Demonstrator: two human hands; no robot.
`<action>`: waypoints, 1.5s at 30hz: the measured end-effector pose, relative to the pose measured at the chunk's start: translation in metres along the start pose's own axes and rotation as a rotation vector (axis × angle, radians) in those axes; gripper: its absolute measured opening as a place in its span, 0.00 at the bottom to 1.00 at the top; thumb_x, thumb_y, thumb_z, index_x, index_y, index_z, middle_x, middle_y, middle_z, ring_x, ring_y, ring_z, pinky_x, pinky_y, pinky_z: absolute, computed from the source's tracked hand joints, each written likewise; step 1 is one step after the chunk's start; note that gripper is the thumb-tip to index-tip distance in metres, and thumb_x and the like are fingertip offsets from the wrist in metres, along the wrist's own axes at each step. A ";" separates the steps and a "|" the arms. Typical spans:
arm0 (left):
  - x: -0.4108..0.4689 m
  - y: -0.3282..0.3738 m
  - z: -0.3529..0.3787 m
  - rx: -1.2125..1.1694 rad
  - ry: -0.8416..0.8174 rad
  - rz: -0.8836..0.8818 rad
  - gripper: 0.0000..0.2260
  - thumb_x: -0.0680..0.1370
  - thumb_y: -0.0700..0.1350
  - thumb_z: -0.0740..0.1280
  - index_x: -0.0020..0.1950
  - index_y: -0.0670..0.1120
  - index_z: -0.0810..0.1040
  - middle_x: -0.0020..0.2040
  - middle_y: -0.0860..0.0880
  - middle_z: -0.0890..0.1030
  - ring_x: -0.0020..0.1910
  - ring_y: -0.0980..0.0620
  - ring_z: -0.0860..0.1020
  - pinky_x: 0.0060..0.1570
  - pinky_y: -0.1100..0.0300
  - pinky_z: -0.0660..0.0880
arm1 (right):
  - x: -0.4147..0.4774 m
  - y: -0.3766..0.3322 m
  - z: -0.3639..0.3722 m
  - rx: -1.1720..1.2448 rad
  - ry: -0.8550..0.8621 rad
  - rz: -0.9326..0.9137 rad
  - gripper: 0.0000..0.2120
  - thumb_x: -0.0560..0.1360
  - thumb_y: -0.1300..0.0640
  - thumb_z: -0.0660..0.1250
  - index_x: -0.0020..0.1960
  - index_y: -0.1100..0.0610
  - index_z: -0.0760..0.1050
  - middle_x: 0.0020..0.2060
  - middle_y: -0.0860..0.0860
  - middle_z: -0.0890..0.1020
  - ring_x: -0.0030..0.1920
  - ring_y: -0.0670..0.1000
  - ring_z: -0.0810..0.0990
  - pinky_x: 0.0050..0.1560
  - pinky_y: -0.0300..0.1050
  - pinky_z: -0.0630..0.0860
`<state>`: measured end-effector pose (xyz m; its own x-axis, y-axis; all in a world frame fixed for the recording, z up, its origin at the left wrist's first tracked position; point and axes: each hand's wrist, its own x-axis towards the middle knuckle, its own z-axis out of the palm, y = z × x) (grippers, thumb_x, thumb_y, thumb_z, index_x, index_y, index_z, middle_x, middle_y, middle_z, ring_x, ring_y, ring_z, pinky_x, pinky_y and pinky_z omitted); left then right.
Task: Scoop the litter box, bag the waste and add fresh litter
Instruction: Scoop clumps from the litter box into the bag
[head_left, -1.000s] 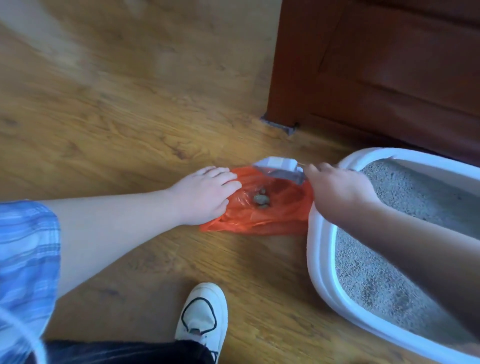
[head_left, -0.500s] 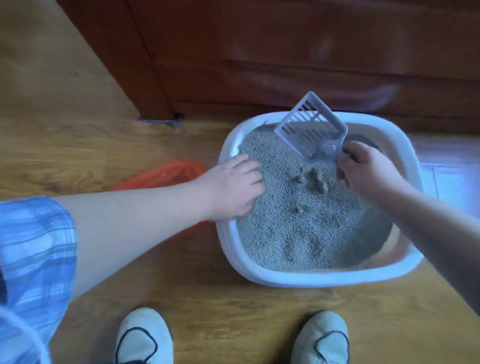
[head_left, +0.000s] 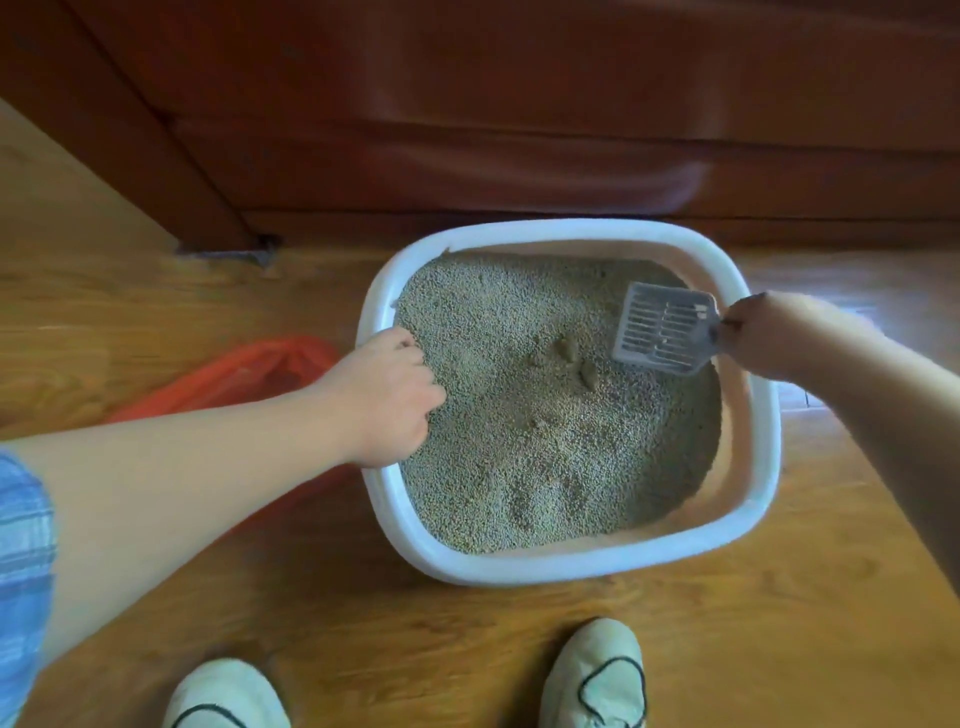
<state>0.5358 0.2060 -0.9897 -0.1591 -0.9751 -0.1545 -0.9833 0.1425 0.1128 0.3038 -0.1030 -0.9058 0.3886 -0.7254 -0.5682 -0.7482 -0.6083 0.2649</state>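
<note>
A white litter box full of grey-green litter sits on the wooden floor. Several waste clumps lie near its middle. My left hand grips the box's left rim with fingers curled over the edge. My right hand holds the handle of a grey slotted scoop, which hovers over the right side of the litter, apart from the clumps. An orange plastic bag lies on the floor left of the box, partly hidden behind my left forearm.
A dark red wooden cabinet stands right behind the box. My two white shoes are on the floor in front of it. Wooden floor stretches to the left and front.
The scoop left the orange bag and moved over the litter, then from the back of the box to its right side. My left hand went from the bag to the box rim.
</note>
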 end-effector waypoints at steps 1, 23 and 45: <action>0.000 0.000 0.000 0.000 0.007 -0.008 0.10 0.69 0.46 0.58 0.34 0.48 0.78 0.29 0.50 0.75 0.33 0.46 0.73 0.55 0.49 0.72 | 0.002 -0.002 -0.007 -0.054 -0.030 0.023 0.16 0.80 0.45 0.59 0.48 0.54 0.79 0.40 0.54 0.79 0.43 0.58 0.79 0.46 0.46 0.78; 0.001 0.000 -0.005 0.035 -0.027 -0.022 0.13 0.68 0.47 0.54 0.34 0.49 0.77 0.29 0.51 0.74 0.34 0.46 0.73 0.55 0.49 0.72 | -0.014 -0.108 0.085 0.632 -0.261 -0.231 0.16 0.83 0.54 0.59 0.38 0.57 0.75 0.31 0.52 0.77 0.29 0.51 0.72 0.33 0.45 0.70; 0.002 0.002 -0.003 0.048 -0.064 -0.042 0.15 0.70 0.47 0.52 0.36 0.49 0.78 0.30 0.51 0.74 0.35 0.46 0.72 0.57 0.49 0.70 | -0.027 -0.090 0.076 0.717 -0.074 -0.341 0.16 0.81 0.54 0.60 0.37 0.58 0.75 0.26 0.49 0.77 0.23 0.45 0.69 0.30 0.43 0.69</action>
<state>0.5341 0.2039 -0.9869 -0.1211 -0.9678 -0.2205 -0.9921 0.1110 0.0577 0.3195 -0.0039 -0.9731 0.6404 -0.4980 -0.5847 -0.7680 -0.4188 -0.4845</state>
